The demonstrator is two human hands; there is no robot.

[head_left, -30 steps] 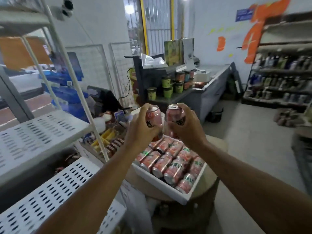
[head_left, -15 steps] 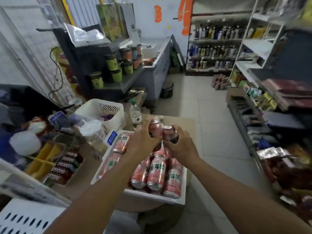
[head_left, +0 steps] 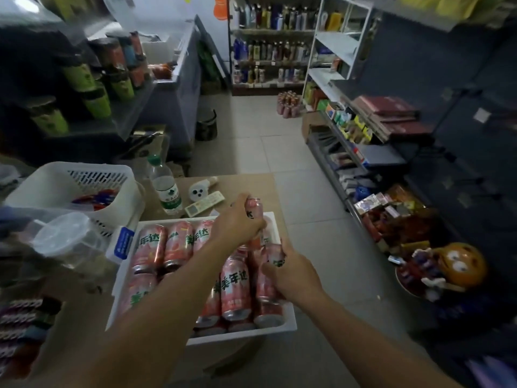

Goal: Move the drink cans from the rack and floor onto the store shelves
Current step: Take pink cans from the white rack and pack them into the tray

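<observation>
Both hands are over the white tray (head_left: 246, 335), and each one has a can! The left hand (head_left: 237, 223) is curled round a pink can (head_left: 254, 208), holding it upright above the tray's far right corner. The right hand (head_left: 294, 276) is wrapped round a second can (head_left: 276, 256), lower down and just above the row on the tray's right side. Below them, the rest of the pink cans (head_left: 235, 289) lie on their sides in rows, packed close together. The tray sits on a brown surface (head_left: 249, 184), with a water bottle (head_left: 165, 189) and a white remote (head_left: 204, 203) just beyond it and a white basket (head_left: 70, 182) to the left. Across the tiled floor, more cans (head_left: 288, 105) are clustered at the foot of the store shelves (head_left: 331, 42).
</observation>
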